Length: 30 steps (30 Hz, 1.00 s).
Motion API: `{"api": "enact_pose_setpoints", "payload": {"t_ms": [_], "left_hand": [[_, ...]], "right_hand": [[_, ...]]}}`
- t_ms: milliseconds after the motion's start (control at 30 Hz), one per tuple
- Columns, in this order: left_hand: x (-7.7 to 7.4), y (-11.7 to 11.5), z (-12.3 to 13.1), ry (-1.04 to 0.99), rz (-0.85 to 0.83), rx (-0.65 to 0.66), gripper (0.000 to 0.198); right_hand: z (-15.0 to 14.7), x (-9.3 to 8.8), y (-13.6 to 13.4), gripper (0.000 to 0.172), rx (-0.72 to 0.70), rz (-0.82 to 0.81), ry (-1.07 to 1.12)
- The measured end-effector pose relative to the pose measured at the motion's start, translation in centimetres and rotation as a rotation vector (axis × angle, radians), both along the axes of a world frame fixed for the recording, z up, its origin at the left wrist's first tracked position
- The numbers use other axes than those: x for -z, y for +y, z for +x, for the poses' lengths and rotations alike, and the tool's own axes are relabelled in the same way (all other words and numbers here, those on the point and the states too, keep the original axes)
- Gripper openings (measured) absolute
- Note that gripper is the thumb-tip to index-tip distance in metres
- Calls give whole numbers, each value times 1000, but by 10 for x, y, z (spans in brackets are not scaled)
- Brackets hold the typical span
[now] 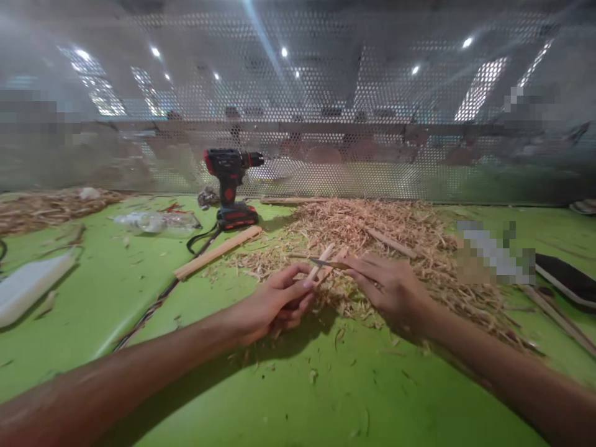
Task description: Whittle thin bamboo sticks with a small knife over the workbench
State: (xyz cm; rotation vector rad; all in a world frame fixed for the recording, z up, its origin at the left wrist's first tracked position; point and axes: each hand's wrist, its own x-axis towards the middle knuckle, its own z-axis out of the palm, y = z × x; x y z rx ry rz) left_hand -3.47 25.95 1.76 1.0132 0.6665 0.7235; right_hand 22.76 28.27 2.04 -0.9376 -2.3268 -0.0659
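Near the middle of the green table (298,397), my left hand (284,301) pinches a slim pale wooden stick (322,261) that points up and away. My right hand (388,288) is closed around the handle of a small knife (325,263), mostly hidden in the fingers. Its blade points left and lies across the stick, just above my left fingertips. Behind and beneath both hands spreads a heap of curled wood shavings (372,217). A flat piece of wood shows behind the stick, partly covered.
A cordless drill (230,186) stands upright at the back, beside a wooden strip (218,251) and a cable. A clear plastic bottle (151,221) lies to its left. At far left is a white block (35,285); at right, a dark flat object (568,279). A perforated metal screen (316,149) closes the back.
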Motion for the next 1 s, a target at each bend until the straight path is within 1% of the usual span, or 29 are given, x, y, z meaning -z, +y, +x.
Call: {"api": "enact_pose_setpoints", "payload": {"t_ms": [100,167,300,433,533,600,667,733,800,833,900,1000], "left_hand": [[0,-3,1,-15,24,-11,18],[-1,-4,1,-33,36,-21,16],[-4,-2,4,-35,25,-20,17],[-3,2,2,1,1,-13,17],[-2,3,-2,26,1,-16,18],[-2,1,-4,46,-21,-4,19],[-4,-3,-5,77,-35,46,19],[-8,-5,-5,72,-30,77,19],[-13,-6,-5,14,-26,55,17],[-14,-5,-5,-25,-34,35,16],[-15,-2,-6,-80,-59,18,15],[-13,2,-5,-114,-76,37,15]], "right_hand": [[-11,4,-6,38,-28,58,-58],[-11,4,-6,39,-11,112,-91],[-5,2,-1,36,59,193,-147],[-7,6,0,37,55,263,-191],[-7,10,2,39,67,246,-199],[1,9,9,41,124,184,-180],[16,6,22,41,217,138,-127],[32,0,34,39,315,146,-34],[41,-5,39,37,352,177,62],[41,-7,38,36,340,182,94],[32,-8,29,35,257,157,115],[10,-3,8,37,122,112,52]]}}
